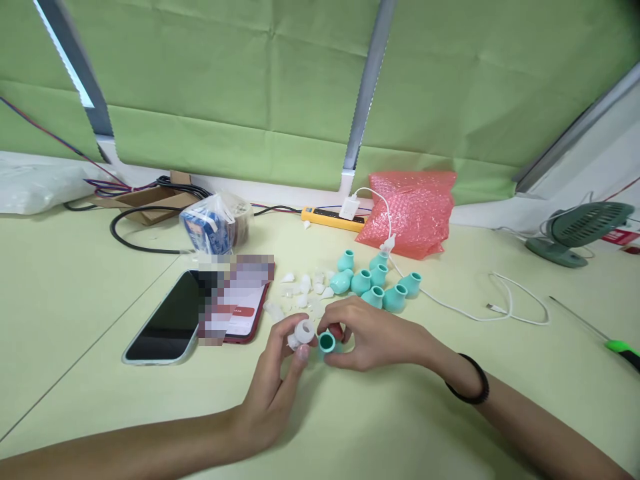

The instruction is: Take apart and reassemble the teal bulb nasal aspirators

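My left hand (pixel 273 387) pinches a small white ring-shaped piece (pixel 304 331) between thumb and fingertips. My right hand (pixel 373 337), with a black band on the wrist, grips a teal cup-shaped piece (pixel 327 343) with its open mouth toward the white piece. The two pieces are almost touching just above the table. Behind the hands lie several teal pieces (pixel 376 283) in a cluster and several small white pieces (pixel 306 288) scattered to their left.
Two phones (pixel 167 327) lie left of the hands. A pink bubble-wrap bag (pixel 410 210), a yellow power strip (pixel 327 218) and a white cable (pixel 500 303) sit behind and right. A green fan (pixel 580 233) and a green-handled screwdriver (pixel 617 348) are at far right.
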`<state>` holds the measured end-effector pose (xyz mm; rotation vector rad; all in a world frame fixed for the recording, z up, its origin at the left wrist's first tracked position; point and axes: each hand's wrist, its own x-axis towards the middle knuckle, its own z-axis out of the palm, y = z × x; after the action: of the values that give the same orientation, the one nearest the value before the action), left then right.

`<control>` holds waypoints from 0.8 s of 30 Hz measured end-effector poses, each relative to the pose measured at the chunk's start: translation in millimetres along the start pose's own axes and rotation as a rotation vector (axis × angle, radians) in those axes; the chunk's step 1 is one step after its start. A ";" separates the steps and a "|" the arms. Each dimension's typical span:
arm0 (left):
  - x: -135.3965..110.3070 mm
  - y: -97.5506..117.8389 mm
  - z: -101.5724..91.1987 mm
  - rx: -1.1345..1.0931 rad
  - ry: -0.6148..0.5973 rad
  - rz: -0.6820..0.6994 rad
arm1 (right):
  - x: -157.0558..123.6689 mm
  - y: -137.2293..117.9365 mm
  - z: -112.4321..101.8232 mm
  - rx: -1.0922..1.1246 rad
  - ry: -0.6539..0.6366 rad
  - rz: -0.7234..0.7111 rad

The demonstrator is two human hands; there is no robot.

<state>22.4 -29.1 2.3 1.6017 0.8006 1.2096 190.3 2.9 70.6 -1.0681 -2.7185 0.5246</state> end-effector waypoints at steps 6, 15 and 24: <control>0.3 1.4 -1.7 0.083 -0.002 -0.065 | 0.1 11.1 0.6 0.047 -0.046 -0.061; 0.5 1.0 -0.1 0.063 0.046 -0.082 | -13.5 2.6 -26.0 0.085 -0.030 0.059; 2.8 2.1 -2.6 0.097 -0.014 -0.103 | -8.9 -2.8 -21.6 -0.188 0.130 -0.010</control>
<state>20.6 -26.6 5.4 1.6245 0.9342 1.1001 201.2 0.5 91.3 -1.0900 -2.6972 0.1923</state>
